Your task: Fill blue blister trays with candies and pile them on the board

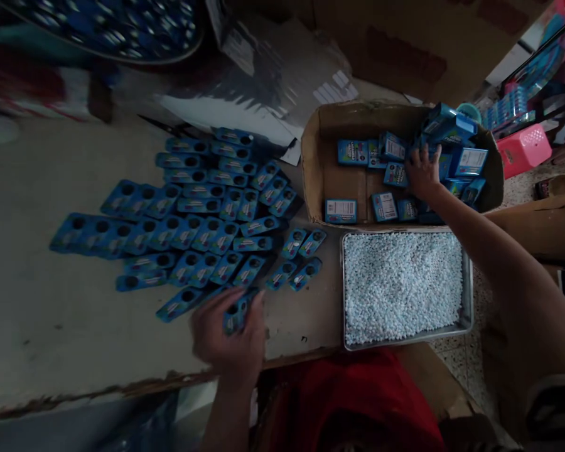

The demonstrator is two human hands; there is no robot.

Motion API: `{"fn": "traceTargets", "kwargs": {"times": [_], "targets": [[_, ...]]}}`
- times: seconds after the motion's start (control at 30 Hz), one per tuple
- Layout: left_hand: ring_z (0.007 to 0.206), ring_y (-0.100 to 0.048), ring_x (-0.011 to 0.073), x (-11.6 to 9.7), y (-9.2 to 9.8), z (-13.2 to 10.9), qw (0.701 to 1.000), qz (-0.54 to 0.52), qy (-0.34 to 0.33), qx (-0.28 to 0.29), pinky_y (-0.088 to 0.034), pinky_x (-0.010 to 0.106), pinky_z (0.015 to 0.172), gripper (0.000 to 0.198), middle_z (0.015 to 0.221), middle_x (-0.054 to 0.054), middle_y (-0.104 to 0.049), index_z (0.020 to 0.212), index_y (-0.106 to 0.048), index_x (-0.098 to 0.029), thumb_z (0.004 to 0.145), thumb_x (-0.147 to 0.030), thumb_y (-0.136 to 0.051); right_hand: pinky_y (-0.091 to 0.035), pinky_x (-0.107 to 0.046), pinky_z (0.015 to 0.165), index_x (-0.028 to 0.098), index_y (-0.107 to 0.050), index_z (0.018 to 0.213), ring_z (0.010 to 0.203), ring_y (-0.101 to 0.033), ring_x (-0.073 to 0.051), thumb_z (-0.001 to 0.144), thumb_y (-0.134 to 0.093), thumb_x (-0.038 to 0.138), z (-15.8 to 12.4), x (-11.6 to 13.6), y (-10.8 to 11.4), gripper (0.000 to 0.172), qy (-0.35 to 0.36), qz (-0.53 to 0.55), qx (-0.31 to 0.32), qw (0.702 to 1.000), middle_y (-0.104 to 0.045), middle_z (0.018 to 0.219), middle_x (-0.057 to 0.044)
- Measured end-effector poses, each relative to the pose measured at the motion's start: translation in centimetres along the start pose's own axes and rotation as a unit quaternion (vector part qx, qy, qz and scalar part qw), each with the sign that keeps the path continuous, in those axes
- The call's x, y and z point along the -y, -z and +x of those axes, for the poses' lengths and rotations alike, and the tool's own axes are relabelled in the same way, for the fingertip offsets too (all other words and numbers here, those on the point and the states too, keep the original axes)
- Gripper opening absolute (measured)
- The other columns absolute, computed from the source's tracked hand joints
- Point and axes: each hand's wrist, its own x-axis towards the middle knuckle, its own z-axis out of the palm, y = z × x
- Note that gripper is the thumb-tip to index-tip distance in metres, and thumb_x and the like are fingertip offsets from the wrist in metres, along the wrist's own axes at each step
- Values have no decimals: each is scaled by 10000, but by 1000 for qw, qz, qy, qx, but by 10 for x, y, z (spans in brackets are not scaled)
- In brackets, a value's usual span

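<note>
My left hand (pixel 228 339) is closed around a small blue box (pixel 235 317) with a dark round hole in its top, low over the table at the front of the group. Several like it, blue boxes with holes (pixel 169 232), stand in tight slanting rows beyond that hand. Inside an open cardboard carton (pixel 327 182) my right hand (pixel 424 168) rests on a pile of printed blue boxes (pixel 395 147), its fingers spread. The spot under the palm is hidden. Near the left hand, a few separate blue boxes (pixel 294 257) stand apart from the rows.
A metal tray (pixel 468 314) full of small pale blue and white pellets (pixel 400 289) stands against the carton's near side. At the back left is a round basin (pixel 122 59) with shiny blue things. Dark scissors (pixel 162 125) lie behind the rows. A pink basket (pixel 525 150) is at right.
</note>
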Motion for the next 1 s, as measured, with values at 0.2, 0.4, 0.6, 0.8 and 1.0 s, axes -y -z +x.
{"fn": "traceTargets", "kwargs": {"times": [0.2,0.4,0.6,0.8,1.0], "targets": [[1319,-664,339,-136,-186,161,833,170,-300,433,-523,453,1163,430,1329,133,-729,1239,-709,-210,819,-142,-765,-233,-704,1291,41,-662,1379,1366,-576,-376,999,-541,245,-5,21,-22,448,21,-64,116,991,-713,1310,-240],[1254,-688,410,-136,-281,200,686,372,-205,591,-549,427,1065,617,1245,141,-767,1087,-764,-179,505,-206,-965,-303,-633,1195,44,-642,1395,1285,-594,-414,892,-652,207,-11,43,-1,528,14,-142,162,976,-680,1329,-257],[1066,-704,282,-119,-217,205,875,30,-206,437,-567,355,949,538,1066,40,-752,1135,-715,-208,641,-321,-895,-424,-517,1021,188,-681,1309,1173,-642,-393,835,-739,340,-59,87,78,501,-30,8,65,997,-705,1283,-171],[995,-711,228,-128,-161,142,939,-196,-181,215,-597,333,917,534,1077,39,-737,1156,-665,-208,739,-451,-892,-462,-433,949,211,-717,1145,1099,-680,-331,730,-781,237,-141,105,140,421,-5,143,18,989,-770,1170,-103],[885,-708,208,-148,-156,60,929,-246,-182,209,-622,334,844,572,969,18,-720,1123,-665,-198,758,-550,-930,-455,-410,918,218,-771,1112,1019,-718,-300,724,-912,309,-198,104,152,423,24,154,34,987,-824,1086,-81]]}}
